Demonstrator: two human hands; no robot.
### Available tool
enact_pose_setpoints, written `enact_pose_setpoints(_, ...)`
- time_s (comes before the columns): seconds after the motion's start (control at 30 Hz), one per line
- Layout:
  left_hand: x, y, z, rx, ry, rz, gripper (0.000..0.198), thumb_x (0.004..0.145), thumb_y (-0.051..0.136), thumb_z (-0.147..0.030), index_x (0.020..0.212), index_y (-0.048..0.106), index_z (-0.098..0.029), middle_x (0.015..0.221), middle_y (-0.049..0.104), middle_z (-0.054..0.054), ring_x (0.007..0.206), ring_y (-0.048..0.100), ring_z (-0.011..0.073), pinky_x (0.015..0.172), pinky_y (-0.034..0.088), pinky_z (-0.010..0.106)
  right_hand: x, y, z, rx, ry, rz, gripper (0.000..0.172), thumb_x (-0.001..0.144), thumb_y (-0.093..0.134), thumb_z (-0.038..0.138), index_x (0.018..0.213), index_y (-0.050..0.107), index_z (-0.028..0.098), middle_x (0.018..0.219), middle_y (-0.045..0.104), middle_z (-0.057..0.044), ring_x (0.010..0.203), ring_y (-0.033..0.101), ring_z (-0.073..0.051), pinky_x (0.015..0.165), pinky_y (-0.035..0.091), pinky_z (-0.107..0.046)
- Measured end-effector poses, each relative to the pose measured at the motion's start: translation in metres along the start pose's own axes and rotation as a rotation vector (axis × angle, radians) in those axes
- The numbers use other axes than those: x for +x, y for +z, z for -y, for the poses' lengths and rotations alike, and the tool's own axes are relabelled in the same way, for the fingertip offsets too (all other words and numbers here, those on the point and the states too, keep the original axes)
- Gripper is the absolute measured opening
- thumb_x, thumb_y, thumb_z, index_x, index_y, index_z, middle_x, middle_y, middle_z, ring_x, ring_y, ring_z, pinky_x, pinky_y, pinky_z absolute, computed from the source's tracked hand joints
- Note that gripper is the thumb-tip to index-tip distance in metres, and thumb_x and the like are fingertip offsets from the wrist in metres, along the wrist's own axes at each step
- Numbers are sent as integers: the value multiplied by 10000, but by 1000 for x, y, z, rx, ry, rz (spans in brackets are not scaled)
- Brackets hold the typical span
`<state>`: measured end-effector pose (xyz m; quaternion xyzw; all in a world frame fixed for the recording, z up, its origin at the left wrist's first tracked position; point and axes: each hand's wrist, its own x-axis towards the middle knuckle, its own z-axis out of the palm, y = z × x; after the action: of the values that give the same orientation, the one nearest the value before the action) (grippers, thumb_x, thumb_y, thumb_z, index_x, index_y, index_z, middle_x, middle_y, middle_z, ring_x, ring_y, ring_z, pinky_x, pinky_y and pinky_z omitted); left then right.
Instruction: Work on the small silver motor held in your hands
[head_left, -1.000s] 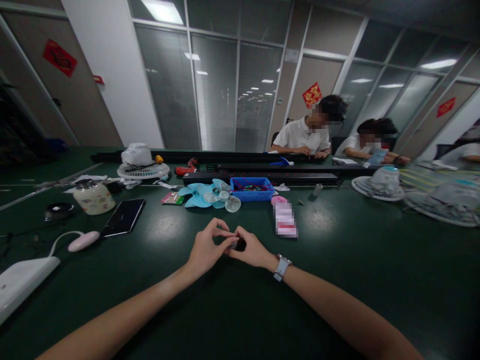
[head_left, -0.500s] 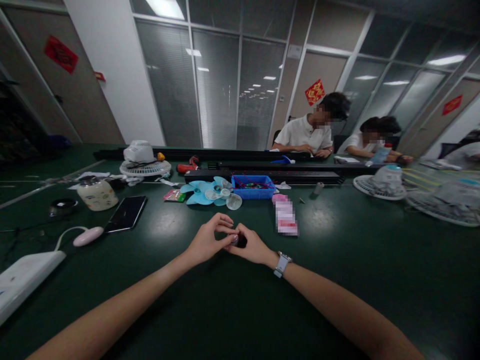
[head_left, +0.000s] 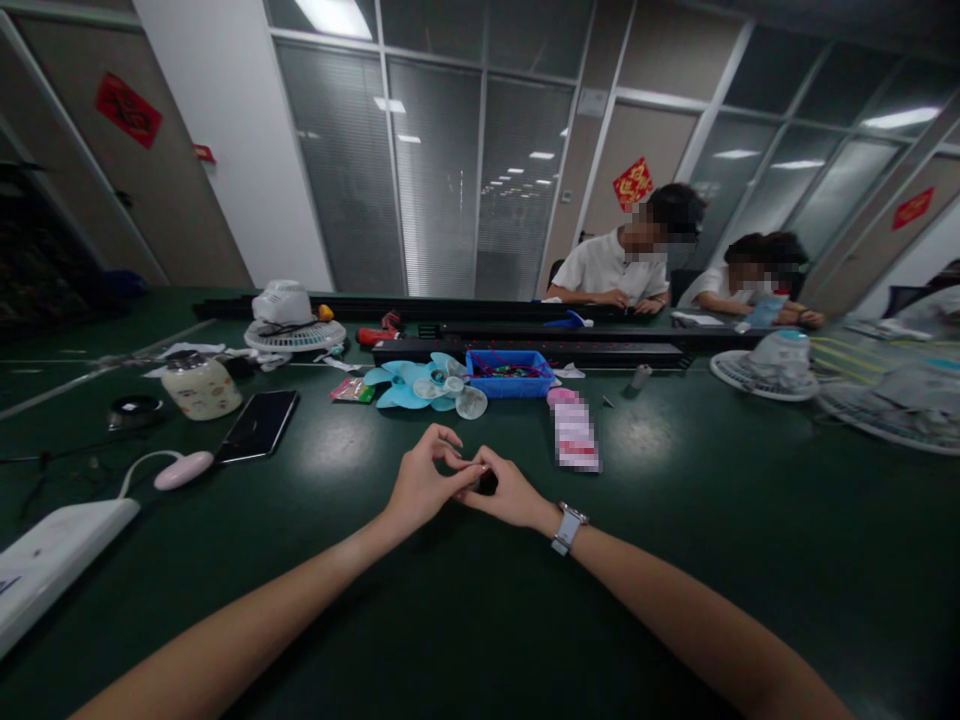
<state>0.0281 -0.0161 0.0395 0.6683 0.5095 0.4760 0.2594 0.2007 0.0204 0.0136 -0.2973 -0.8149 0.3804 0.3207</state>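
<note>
Over the green tabletop my left hand (head_left: 425, 480) and my right hand (head_left: 512, 490) meet at the fingertips. Between them is a small, greyish metal part (head_left: 475, 484), mostly covered by the fingers, so its exact kind is not clear. The right thumb and forefinger curl around it in a ring. My left thumb and forefinger pinch at its top, while the other left fingers are bent and raised. A watch (head_left: 570, 527) with a grey band sits on my right wrist.
Beyond the hands lie blue fan blades (head_left: 411, 384), a blue bin (head_left: 510, 373) of wires and a pink-and-white packet (head_left: 576, 432). A small metal cylinder (head_left: 641, 377) stands right. Leftward are a phone (head_left: 259, 426), a jar (head_left: 201, 386) and a power strip (head_left: 64, 560). Two people (head_left: 611, 268) sit opposite.
My left thumb and forefinger have shifted over the top of the small metal part, which shows less now. The right hand keeps its ring-shaped grip. The view has moved slightly.
</note>
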Motion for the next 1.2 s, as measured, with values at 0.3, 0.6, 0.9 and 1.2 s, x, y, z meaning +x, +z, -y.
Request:
enact_pose_setpoints(0.3, 6, -14, 0, -195, 7, 254, 470, 759, 746, -278, 1123, 459, -197, 917, 762, 55, 1048, 681, 229, 905, 521, 397, 1, 0, 1, -15, -13, 6, 323, 787, 709, 409, 893, 485, 202, 840, 575, 17, 725, 545, -142, 633, 411, -263)
enact_pose_setpoints(0.6, 5, -10, 6, -186, 35, 214, 467, 753, 752, -262, 1114, 462, -196, 863, 755, 40, 993, 692, 220, 904, 513, 388, 0, 1, 2, -4, -2, 2, 321, 782, 711, 396, 895, 482, 201, 835, 587, 13, 719, 545, -144, 629, 406, -260)
enact_pose_setpoints(0.9, 1, 4, 7, -76, 15, 21, 350, 747, 738, -306, 969, 493, -195, 712, 658, -31, 700, 690, 179, 685, 518, 300, 1, 0, 5, -11, 32, 0, 293, 769, 722, 347, 863, 488, 197, 822, 589, 17, 718, 549, -144, 634, 411, -260)
enact_pose_setpoints(1.2, 1, 0, 4, -54, 55, 41, 315, 768, 721, -318, 969, 509, -199, 773, 685, -14, 752, 702, 182, 734, 523, 315, 0, 0, 3, -34, 29, -10, 316, 766, 724, 378, 855, 478, 201, 821, 575, 19, 710, 532, -141, 627, 405, -259)
